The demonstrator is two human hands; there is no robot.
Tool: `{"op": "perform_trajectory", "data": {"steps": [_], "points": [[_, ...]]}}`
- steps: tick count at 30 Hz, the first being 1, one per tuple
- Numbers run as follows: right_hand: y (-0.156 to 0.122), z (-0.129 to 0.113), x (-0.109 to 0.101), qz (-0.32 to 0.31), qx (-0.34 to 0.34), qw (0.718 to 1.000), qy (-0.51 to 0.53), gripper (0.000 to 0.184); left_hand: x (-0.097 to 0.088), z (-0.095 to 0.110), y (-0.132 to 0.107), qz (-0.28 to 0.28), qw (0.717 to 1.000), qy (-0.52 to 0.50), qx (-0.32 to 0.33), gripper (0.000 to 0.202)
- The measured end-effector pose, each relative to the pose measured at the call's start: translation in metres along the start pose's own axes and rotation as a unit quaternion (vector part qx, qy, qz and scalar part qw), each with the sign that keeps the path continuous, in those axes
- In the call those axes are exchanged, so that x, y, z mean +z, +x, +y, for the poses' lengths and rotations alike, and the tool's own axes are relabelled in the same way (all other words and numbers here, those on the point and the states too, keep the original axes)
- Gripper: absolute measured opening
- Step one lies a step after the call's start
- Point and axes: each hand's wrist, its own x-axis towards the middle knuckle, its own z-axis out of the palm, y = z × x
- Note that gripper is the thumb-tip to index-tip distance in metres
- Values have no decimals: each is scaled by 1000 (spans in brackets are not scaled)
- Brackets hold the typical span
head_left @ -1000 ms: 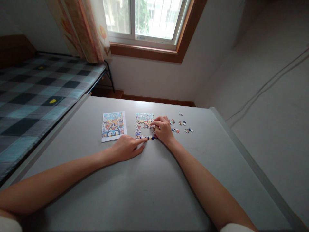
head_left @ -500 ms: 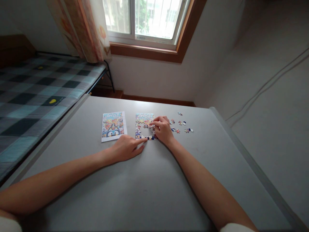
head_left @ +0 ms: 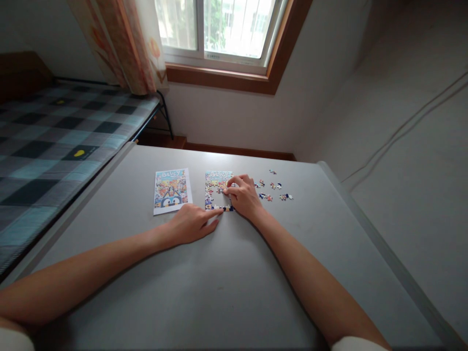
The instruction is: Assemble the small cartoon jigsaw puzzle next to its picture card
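Right hand (head_left: 244,195): fingers bent down over the partly built, multicoloured cardboard jigsaw (head_left: 214,180); can't tell if a piece is pinched. Left hand (head_left: 192,223): holding nothing, index finger extended onto the jigsaw's near edge.

Jigsaw lies flat mid-table, between the hands and just beyond them; gap in its lower middle shows grey tabletop. Right hand covers its right side, so that part can't be read.

Just past the right hand: small loose knobbed jigsaw pieces (head_left: 286,197), scattered flat. Left of the jigsaw, apart from it: white-bordered printed picture sheet (head_left: 171,187), flat, lower right corner by the left hand.

Under all: smooth matte grey table (head_left: 219,292). Beyond: blue-grey checked fabric mattress (head_left: 106,126), orange floral curtain (head_left: 122,48), brown-framed window (head_left: 219,78).
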Motion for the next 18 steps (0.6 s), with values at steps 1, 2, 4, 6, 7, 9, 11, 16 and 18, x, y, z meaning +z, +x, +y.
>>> {"op": "perform_trajectory", "data": {"steps": [1,2,4,6,7,9,11,16,18], "points": [[0,1,1,9,12,1000,11,28,0,0,0,0,1000,0,1,33],[0,2,2,25,29,999,25,29,0,0,0,1,1000,-1,2,33],[0,4,3,67,64,994,52,32,0,0,1,0,1000,-1,3,33],[-1,6,5,99,89,989,66,34,0,0,1,1,1000,-2,1,32],[-1,6,5,107,95,987,69,34,-1,0,1,1,1000,-5,0,32],[-1,6,5,105,100,987,72,34,-1,1,2,-1,1000,-11,0,32],[-1,6,5,100,102,987,73,34,-1,1,2,-3,1000,-14,-1,33],[-1,5,5,89,105,988,69,32,-2,2,2,1,1000,-10,-1,33],[-1,5,5,85,105,989,67,31,-1,1,2,0,1000,-7,0,33]]}}
